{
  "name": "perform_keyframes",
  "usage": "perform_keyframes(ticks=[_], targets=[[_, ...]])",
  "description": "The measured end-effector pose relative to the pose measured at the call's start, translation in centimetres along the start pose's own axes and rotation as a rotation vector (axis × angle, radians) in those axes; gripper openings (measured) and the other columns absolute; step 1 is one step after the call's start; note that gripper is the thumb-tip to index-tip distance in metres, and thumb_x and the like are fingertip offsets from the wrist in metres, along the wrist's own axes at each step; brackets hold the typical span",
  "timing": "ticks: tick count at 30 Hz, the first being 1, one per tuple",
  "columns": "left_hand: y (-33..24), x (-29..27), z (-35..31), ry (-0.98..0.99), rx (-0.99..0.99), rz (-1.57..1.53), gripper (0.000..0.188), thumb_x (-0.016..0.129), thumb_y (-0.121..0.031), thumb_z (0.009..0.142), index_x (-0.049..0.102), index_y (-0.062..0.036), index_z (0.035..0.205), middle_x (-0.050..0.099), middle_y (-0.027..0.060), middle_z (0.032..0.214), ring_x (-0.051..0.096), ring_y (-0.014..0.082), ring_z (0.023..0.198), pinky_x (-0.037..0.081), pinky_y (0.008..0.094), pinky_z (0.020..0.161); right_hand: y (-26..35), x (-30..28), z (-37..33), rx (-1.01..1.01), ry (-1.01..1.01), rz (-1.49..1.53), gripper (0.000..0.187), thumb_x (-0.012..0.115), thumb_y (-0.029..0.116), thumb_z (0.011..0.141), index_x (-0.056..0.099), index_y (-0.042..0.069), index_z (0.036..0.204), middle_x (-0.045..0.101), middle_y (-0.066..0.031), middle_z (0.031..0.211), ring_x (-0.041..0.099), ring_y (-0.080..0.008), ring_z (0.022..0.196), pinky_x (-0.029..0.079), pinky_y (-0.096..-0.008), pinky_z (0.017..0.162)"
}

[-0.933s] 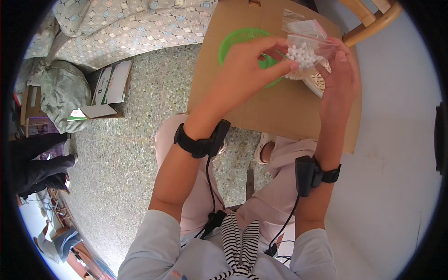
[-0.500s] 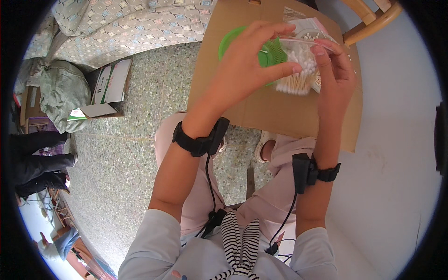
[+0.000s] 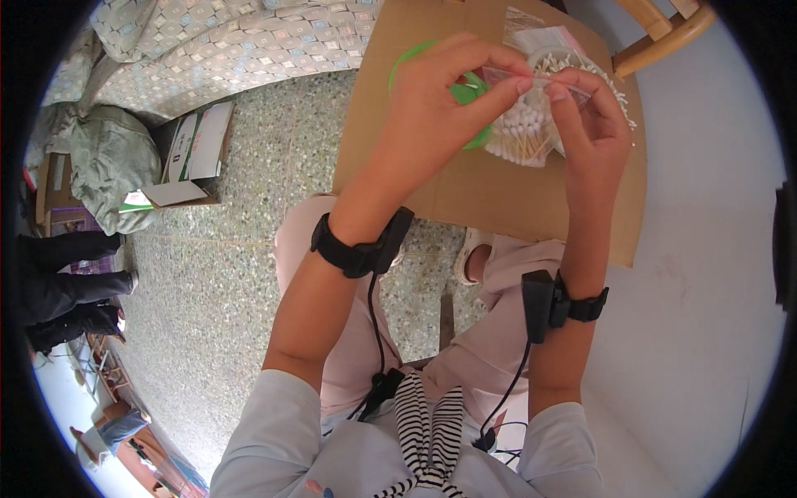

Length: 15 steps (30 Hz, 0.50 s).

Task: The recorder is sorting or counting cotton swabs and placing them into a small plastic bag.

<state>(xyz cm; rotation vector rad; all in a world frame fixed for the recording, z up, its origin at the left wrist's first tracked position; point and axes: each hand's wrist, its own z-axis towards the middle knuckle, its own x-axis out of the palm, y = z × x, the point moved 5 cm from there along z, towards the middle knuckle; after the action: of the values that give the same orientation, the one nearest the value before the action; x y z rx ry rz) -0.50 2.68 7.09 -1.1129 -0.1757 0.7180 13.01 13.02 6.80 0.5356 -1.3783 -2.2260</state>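
Note:
A clear plastic bag (image 3: 521, 143) full of cotton swabs hangs between my two hands, its top edge pinched from both sides. My left hand (image 3: 457, 91) grips that edge with thumb and index finger. Close beside it, my right hand (image 3: 591, 116) pinches the same edge with thumb and fingertips. White swab tips and pale sticks show through the plastic. Behind the bag stands a round pale container (image 3: 573, 60) of loose swabs, partly covered by my right hand. A green plastic basket (image 3: 404, 68) sits behind my left hand, mostly hidden.
All this is over a brown cardboard sheet (image 3: 465, 195). Flat clear bags (image 3: 523, 21) lie at its far end. Loose swabs (image 3: 624, 104) lie along the right side, near a white wall (image 3: 706, 207). A wooden chair part (image 3: 652, 33) juts in at far right. An opened carton (image 3: 195, 149) stands on the floor at left.
My left hand has moved right along the bag's top edge, and its thumb has closed onto it beside my right fingers. The bag's edge is now pinched by both hands close together.

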Motion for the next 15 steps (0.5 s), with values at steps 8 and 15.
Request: perform_keyframes(ticks=[8,15], targets=[[-0.30,0.02,0.12,-0.030,0.075,0.027,0.014,0.072,-0.015,0.086,0.071,-0.0068,0.098,0.070,-0.0014,0.091,0.061,0.0092,0.083,0.045,0.0252,0.074,-0.09,0.42,0.00,-0.109,-0.016,-0.109,0.010,0.066,0.004,0.090,0.065,0.000,0.098,0.064,-0.0009,0.092,0.058,-0.0080,0.087,0.047,-0.0233,0.080],[-0.03,-0.16,0.07,-0.055,0.051,-0.017,0.017,0.075,-0.018,0.085,0.073,-0.0072,0.097,0.071,-0.0021,0.091,0.058,0.0071,0.077,0.046,0.0232,0.071,0.19,0.47,-0.14,-0.049,0.006,-0.031,0.012,0.065,0.004,0.090,0.064,-0.001,0.101,0.066,-0.0033,0.096,0.060,-0.0106,0.092,0.047,-0.0264,0.088]])
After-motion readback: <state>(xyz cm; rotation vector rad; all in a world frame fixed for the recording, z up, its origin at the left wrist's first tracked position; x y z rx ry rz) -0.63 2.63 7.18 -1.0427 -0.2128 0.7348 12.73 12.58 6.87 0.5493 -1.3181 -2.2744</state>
